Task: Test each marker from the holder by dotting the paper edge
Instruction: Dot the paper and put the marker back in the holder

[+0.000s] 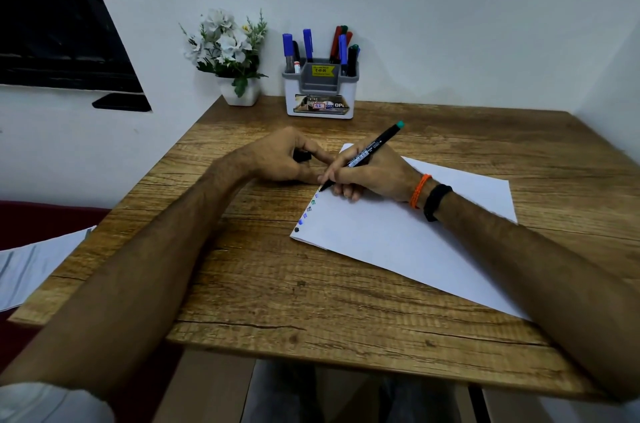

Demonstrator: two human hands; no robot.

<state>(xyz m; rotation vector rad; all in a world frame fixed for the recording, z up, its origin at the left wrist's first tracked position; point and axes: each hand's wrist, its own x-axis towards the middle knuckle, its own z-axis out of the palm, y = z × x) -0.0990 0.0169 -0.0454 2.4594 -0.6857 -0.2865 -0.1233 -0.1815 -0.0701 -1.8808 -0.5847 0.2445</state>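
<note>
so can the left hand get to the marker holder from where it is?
Probably yes: bare table lies between the left hand and the marker holder. But its grip is already on a black cap, so it isn't free to take anything.

Bare forearms; right wrist: orange thread band [419, 191], black band [435, 202]; pale sleeve [45, 403] at left upper arm
</note>
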